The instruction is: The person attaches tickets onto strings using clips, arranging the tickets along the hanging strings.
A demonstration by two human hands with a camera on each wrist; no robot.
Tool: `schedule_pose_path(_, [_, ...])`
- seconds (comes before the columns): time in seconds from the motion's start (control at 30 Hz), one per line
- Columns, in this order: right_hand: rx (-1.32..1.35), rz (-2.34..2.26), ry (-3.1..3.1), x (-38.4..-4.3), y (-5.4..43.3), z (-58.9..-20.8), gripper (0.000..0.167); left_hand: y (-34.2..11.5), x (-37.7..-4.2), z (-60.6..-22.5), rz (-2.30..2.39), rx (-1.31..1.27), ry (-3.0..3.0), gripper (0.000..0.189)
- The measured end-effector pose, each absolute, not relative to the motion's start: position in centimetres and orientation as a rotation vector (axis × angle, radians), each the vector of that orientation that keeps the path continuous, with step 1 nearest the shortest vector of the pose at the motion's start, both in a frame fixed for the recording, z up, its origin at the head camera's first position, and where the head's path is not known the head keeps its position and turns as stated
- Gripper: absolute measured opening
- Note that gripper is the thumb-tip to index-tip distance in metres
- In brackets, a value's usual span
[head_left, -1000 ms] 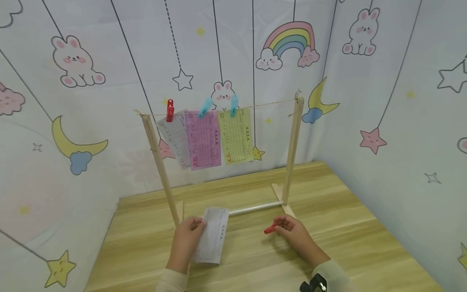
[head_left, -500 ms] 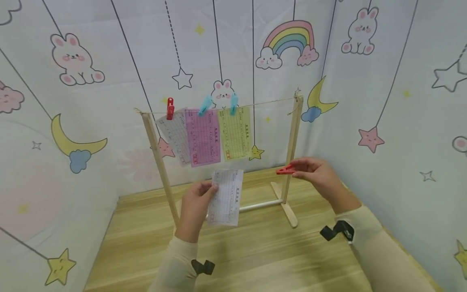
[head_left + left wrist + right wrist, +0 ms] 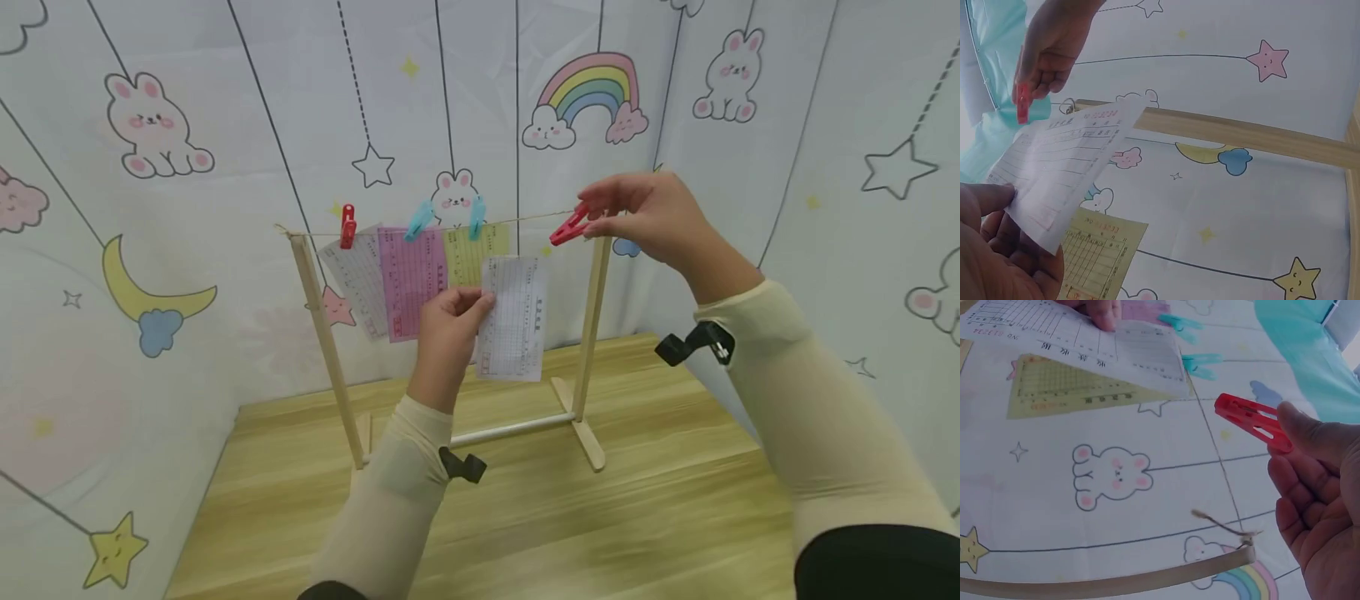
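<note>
My left hand [image 3: 452, 329] pinches a white printed slip [image 3: 513, 321] by its left edge, holding it upright in front of the yellow slip [image 3: 468, 250]. The slip's top edge is a little below the string [image 3: 536, 219] in the head view. My right hand [image 3: 648, 217] pinches a red clothespin [image 3: 572, 225] between thumb and fingers, near the string's right end. In the right wrist view the clothespin [image 3: 1254, 422] is apart from the white slip [image 3: 1085, 347]. Left of the held slip hang a pink slip [image 3: 408, 279] and another white slip [image 3: 360, 279].
The string runs between two wooden posts [image 3: 326, 350] joined by a white rod [image 3: 513, 429] on a wood-grain table [image 3: 600, 525]. Another red clothespin [image 3: 347, 227] and two blue clothespins [image 3: 418, 221] grip the hanging slips. A patterned cloth [image 3: 285, 100] stands behind.
Both hands have risen from low over the table towards the string. The left has brought the white slip up and right; the right has lifted the red clothespin to the string's height.
</note>
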State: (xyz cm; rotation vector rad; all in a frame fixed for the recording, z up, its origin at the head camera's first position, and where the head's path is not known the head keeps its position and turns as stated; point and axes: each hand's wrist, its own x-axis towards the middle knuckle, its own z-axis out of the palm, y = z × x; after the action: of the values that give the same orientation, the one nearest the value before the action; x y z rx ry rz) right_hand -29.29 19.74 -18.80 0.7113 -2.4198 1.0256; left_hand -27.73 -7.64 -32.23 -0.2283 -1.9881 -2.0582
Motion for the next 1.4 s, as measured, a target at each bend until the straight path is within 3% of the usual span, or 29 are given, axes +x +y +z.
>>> schedule_pose_path(0.43, [0.588,0.798,-2.648,-32.2,15.8,-13.3,0.02,-4.1,-31.4,-29.9,-2.173,-0.13,-1.893,0.013])
schedule_pose_path(0.7, [0.613,0.823,-2.682,-33.1,15.2,-13.0,0.012,-3.9,-31.9,-29.5,-2.229,-0.132,-1.867,0.014])
schedule_pose_path(1.4, [0.694,0.758,-2.73,-34.0,14.7,-13.4,0.011,-4.0,-32.2,-29.7,-2.194,-0.21,-1.824,0.012])
